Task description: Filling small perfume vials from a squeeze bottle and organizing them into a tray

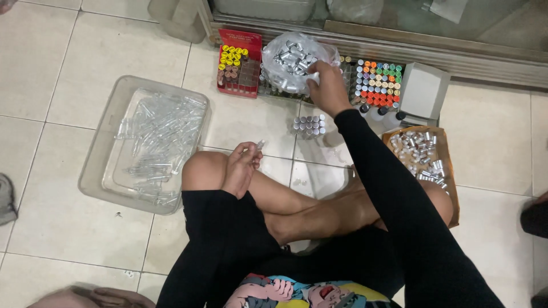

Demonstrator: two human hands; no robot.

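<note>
From the head camera, the person sits cross-legged on the tiled floor (68, 51), and the plastic bag of silver caps (294, 60) serves as the landmark. The right hand (326, 85) reaches into the bag's near edge, its fingers bent and closed together at the mouth; whether they already pinch a cap I cannot tell, since the knuckles hide the tips. Nearer the person than the bag and to its left, the left hand (242, 165) rests on the knee with its fingers clamped on a small clear vial (260, 145), which pokes upward from the pinch. The vial looks thin, transparent and narrow, with a faint gleam at its tip; it is likely light, stiff and smooth, apt to slip or crack if squeezed hard, so a grip around the middle of its body seems safest. Far left of the bag lies a clear plastic tray (94, 165) heaped with similar clear vials. Just left of the bag stands a red rack (238, 39) of yellow-capped tubes; just right of it a rack of coloured caps (379, 80) and a grey box (422, 91). Below the bag sits a cluster of capped vials (309, 125), and further right a cardboard box (448, 165) of silver pieces.
</note>
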